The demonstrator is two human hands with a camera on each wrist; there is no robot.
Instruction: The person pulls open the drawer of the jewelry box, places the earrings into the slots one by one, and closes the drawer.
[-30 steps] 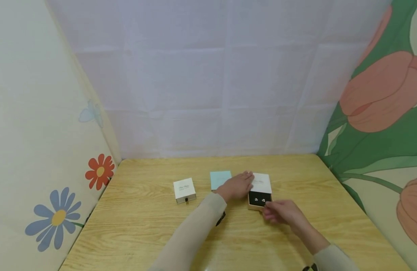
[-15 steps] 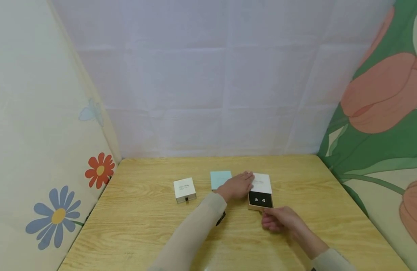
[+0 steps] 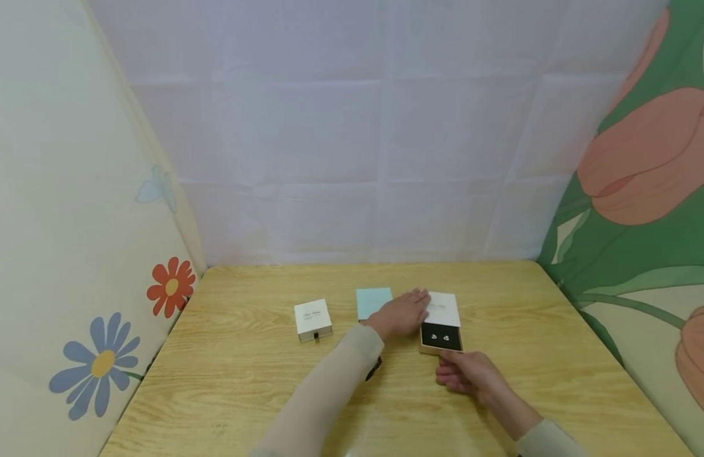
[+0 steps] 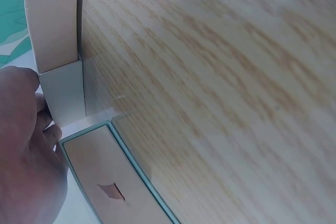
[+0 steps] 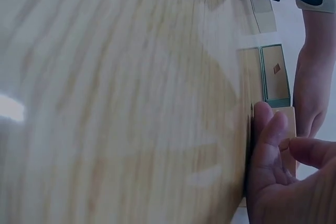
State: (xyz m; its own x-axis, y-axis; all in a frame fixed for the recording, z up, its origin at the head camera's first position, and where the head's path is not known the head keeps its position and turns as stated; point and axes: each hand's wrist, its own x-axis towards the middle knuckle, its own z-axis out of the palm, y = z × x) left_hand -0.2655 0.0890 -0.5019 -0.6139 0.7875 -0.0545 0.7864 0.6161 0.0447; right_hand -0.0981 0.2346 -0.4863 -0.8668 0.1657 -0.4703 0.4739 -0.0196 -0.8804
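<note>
A white jewelry box [image 3: 441, 308] sits right of centre on the table, its drawer [image 3: 441, 349] slid partly out towards me. Inside the drawer, a pair of small silvery earrings [image 3: 440, 337] rests on a black pad. My left hand [image 3: 398, 313] reaches across and rests against the left side of the white cover, fingers extended. At the drawer's front, my right hand [image 3: 468, 373] pinches the small pull tab between thumb and finger; the right wrist view shows this hand [image 5: 286, 174] close up, the tab mostly hidden.
Just left of the left hand lies a light-blue box [image 3: 373, 301], partly covered by the arm. Farther left stands another white box [image 3: 313, 318] with a dark pull tab. All rest on the wooden table [image 3: 237, 381], with a white cloth [image 3: 340, 158] hanging behind.
My right hand has shifted from the drawer's front right corner to the middle of its front and taken hold of the tab. The left hand stays against the cover.
</note>
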